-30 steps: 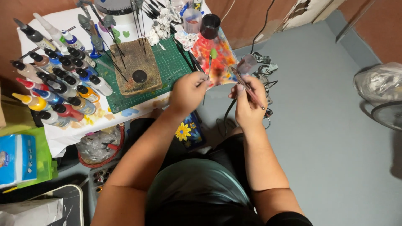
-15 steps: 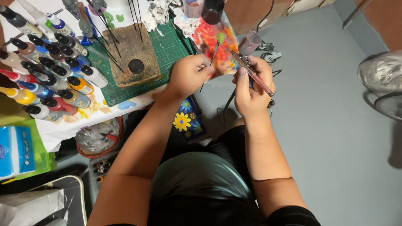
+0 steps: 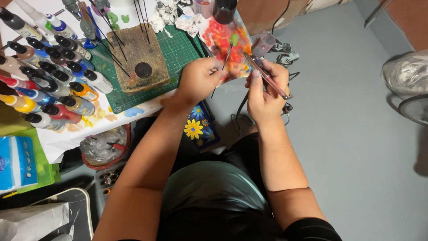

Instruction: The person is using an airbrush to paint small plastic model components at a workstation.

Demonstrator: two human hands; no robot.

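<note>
My left hand (image 3: 198,79) pinches a thin dark stick (image 3: 225,60) between thumb and fingers, its small green piece (image 3: 234,39) raised at the tip, out toward 12 o'clock over the paint-splashed sheet (image 3: 218,38). My right hand (image 3: 263,91) is wrapped around the airbrush (image 3: 263,73), fingers closed on the slim body, the nozzle aimed toward 10 o'clock at the green piece and the cup (image 3: 262,43) sitting on top; I cannot tell whether my index finger is pressing the trigger. To do this well, I judge I should keep both wrists low and steady, hold the nozzle near the piece without touching it, and roll the stick slowly between my fingers so that colour lands evenly on every side. The splashed sheet sits behind the piece, so I would keep the spray pointed that way and off the green cutting mat (image 3: 178,53) at 11 o'clock and the rows of paint bottles (image 3: 53,85) at 9 o'clock on the table (image 3: 67,134). The hose (image 3: 240,107) hangs below my right hand; I would mind it does not tug.
</note>
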